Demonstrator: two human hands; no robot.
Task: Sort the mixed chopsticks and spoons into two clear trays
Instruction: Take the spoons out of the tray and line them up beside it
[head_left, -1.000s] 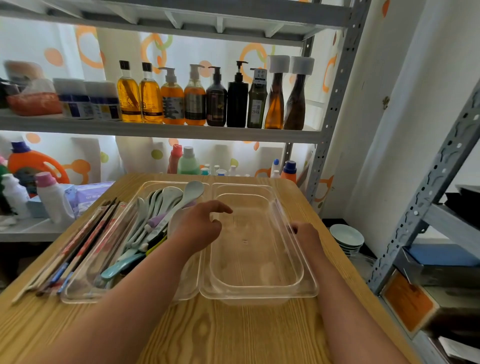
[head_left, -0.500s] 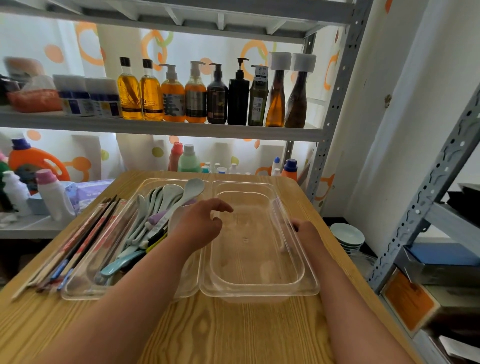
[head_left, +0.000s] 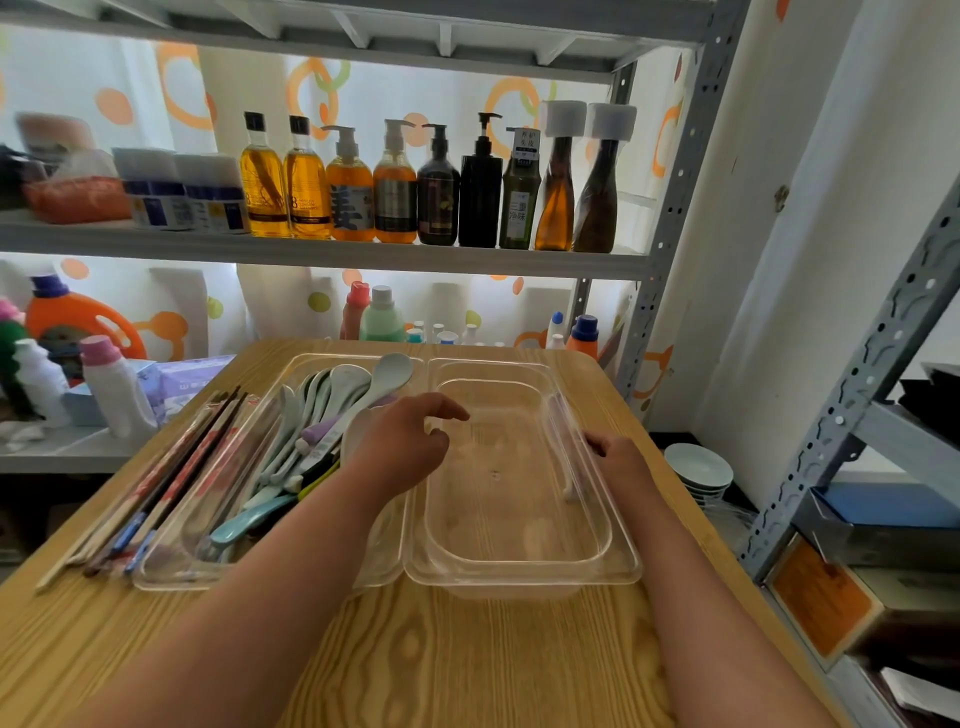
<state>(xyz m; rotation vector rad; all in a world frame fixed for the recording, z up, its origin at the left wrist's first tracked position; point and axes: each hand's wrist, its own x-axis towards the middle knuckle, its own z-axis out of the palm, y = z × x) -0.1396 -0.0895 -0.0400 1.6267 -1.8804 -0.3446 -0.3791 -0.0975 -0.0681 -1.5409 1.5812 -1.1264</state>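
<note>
Two clear trays sit side by side on the wooden table. The left tray (head_left: 171, 571) holds several pale spoons (head_left: 358, 384) and a few chopsticks. More chopsticks (head_left: 171, 473) lie on the table along its left side. The right tray (head_left: 519, 577) has nothing in it. My left hand (head_left: 405, 441) hovers over the seam between the trays, fingers loosely curled and holding nothing. My right hand (head_left: 618, 462) is at the right tray's right rim, its fingers curled onto the edge.
A metal shelf behind the table carries a row of bottles (head_left: 436, 187). Detergent bottles (head_left: 111, 384) stand on a lower shelf at the left. Stacked bowls (head_left: 698, 467) sit below the table's right edge, beside a grey rack upright (head_left: 852, 384).
</note>
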